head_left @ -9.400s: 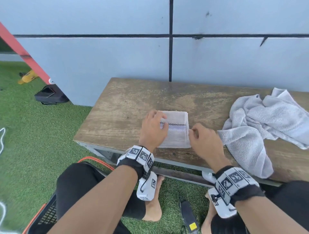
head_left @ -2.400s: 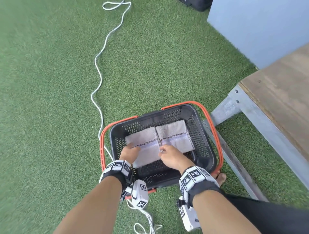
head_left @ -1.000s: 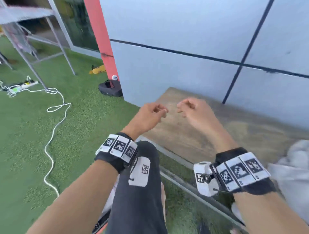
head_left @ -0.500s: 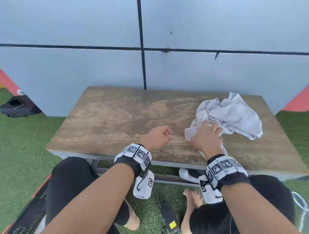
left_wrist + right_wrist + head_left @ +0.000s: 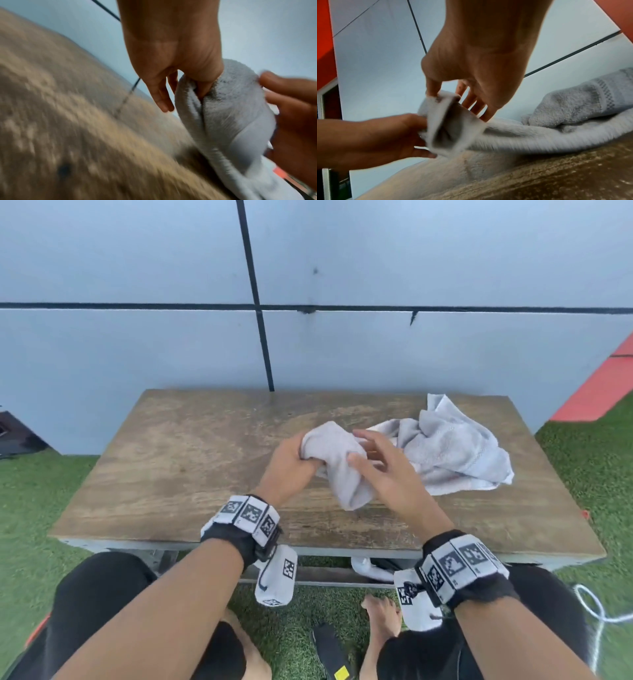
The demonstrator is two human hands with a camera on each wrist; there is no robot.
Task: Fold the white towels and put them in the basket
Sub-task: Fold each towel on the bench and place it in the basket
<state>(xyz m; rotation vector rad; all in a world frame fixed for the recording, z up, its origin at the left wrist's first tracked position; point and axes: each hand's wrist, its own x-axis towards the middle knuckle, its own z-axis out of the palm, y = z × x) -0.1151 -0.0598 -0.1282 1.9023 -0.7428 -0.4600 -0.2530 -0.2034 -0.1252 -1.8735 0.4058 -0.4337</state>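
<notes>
A: Where is the bunched white terry towel (image 5: pixel 337 470)?

B: It is lifted just above the worn brown wooden tabletop (image 5: pixel 178 470), near the middle, held between both hands. Its lower end hangs toward the wood.

A: How does the left hand (image 5: pixel 289 465) hold it?

B: Thumb and curled fingers close round the top of the bunch. In the left wrist view the thumb sinks into a fold of the cloth, while two fingers (image 5: pixel 161 94) hang straight beside it, apart from the fabric.

A: And the right hand (image 5: pixel 383 477)?

B: In the right wrist view its thumb and forefinger seem to pinch a corner of the cloth, though motion blur makes the contact uncertain. The other fingers (image 5: pixel 479 106) are spread and straight.

A: Anything else on the table?

B: A crumpled heap of white towelling (image 5: pixel 452 446) lies to the right, trailing into the held piece, in front of the pale grey panelled wall (image 5: pixel 137 344)
</notes>
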